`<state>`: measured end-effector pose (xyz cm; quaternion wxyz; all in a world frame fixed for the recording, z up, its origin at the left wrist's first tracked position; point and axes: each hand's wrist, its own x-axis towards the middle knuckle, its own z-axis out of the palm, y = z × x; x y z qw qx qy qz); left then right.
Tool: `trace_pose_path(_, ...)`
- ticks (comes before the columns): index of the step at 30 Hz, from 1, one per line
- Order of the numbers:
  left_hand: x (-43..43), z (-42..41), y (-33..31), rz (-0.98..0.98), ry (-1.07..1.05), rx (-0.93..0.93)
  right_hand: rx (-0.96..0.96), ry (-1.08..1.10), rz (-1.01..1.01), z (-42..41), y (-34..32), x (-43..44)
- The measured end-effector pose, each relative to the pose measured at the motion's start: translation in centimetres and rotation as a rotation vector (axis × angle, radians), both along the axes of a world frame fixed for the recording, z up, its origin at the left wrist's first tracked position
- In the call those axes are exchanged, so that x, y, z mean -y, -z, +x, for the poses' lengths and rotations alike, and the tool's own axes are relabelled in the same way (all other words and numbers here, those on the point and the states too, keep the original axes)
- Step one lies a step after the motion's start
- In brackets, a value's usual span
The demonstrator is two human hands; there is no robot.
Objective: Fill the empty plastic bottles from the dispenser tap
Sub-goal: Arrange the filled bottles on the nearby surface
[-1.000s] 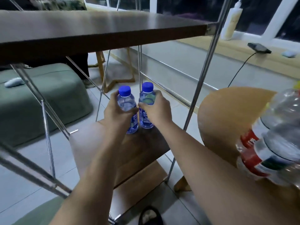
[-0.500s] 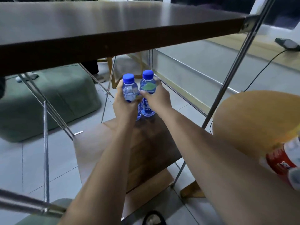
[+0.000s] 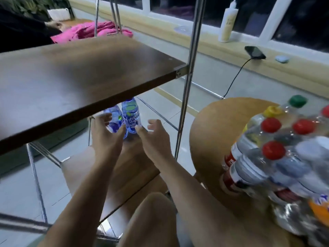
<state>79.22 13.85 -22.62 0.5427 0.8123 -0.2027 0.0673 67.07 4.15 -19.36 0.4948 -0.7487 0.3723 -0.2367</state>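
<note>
Two small clear bottles with blue labels stand side by side on the lower wooden shelf [image 3: 138,163]. The upper shelf hides their caps. The left bottle [image 3: 115,120] is partly behind my left hand [image 3: 105,134]. The right bottle [image 3: 132,115] stands just beyond my right hand [image 3: 154,138]. Both hands are spread with fingers apart, a little short of the bottles and holding nothing.
A dark wooden upper shelf [image 3: 80,77] on metal posts [image 3: 188,72] juts over the bottles. A round wooden stool [image 3: 219,132] at right carries several capped plastic bottles [image 3: 277,154]. A windowsill [image 3: 267,65] holds a phone on a cable [image 3: 254,52] and a tall cream bottle [image 3: 227,22].
Both hands have let go of the two small bottles and drawn back with fingers spread. The view has risen, so the upper shelf now covers the bottle caps.
</note>
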Motion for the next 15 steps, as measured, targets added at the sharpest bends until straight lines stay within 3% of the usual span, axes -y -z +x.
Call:
trace_pose_path(5, 0.3, -4.6, 0.5, 0.084, 0.311, -0.066, 0.026, -0.038, -0.060, -8.2, -2.3, -2.5)
trace_pose_path(15, 4.8, -11.6, -1.9, 0.055, 0.737, -0.087, 0.310, 0.451, -0.530, -21.6, -4.9, -5.1)
